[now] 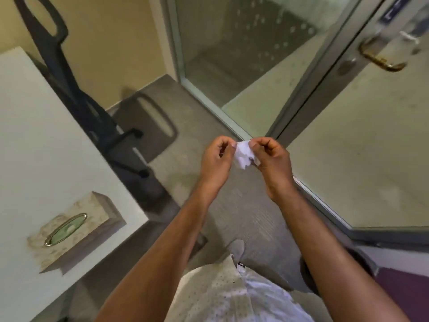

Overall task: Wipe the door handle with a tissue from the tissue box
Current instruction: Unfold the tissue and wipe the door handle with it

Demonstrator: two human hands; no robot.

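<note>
A crumpled white tissue [243, 155] hangs between my two hands at mid-frame, above the floor. My left hand [217, 159] pinches its left edge and my right hand [272, 159] pinches its right edge. The brass door handle [380, 58] sits on the glass door at the upper right, well away from both hands. The beige patterned tissue box [74, 231] with an oval gold-rimmed slot rests on the white table [34, 135] at the lower left; no tissue sticks out of it.
A black office chair [76, 89] stands between the table and the yellow wall. A glass door with a metal frame [299, 94] fills the right side. Grey carpet [243, 205] lies underfoot, and a dark bin rim [362, 259] shows at lower right.
</note>
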